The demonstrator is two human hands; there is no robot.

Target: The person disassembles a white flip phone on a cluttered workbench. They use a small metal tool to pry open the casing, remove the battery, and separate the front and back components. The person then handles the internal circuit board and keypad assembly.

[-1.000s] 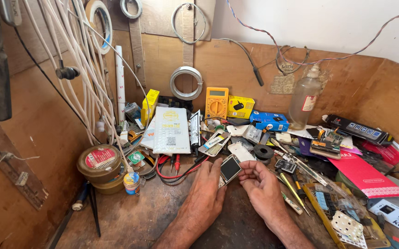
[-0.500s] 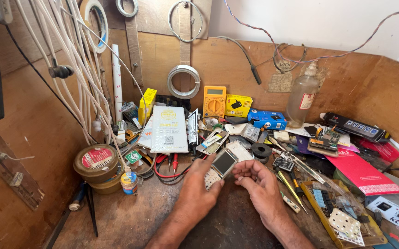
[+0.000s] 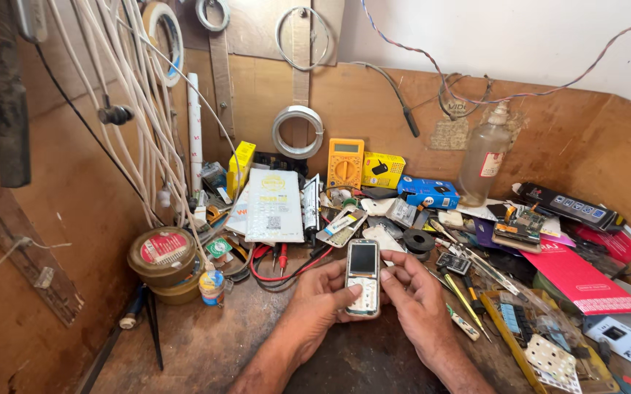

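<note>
A small silver keypad phone (image 3: 363, 277) with a dark screen stands upright between both my hands, low in the middle of the head view. My left hand (image 3: 320, 298) grips its left side with the thumb on the keypad. My right hand (image 3: 416, 293) holds its right edge, fingers curled around it. Both hands rest just above the dark worn bench top (image 3: 206, 343).
Clutter rings the hands: red and black probe leads (image 3: 286, 266), a yellow multimeter (image 3: 345, 162), a white packet (image 3: 274, 206), round tins (image 3: 162, 257), a small bottle (image 3: 212, 287), a clear bottle (image 3: 485, 159), a blue box (image 3: 428, 192), a red booklet (image 3: 579, 281), screwdrivers (image 3: 461, 295), circuit boards (image 3: 521, 228). White cables (image 3: 136, 109) hang at left.
The phone was tilted and held mostly by my left hand; now it is turned upright and both hands hold it, closer to me.
</note>
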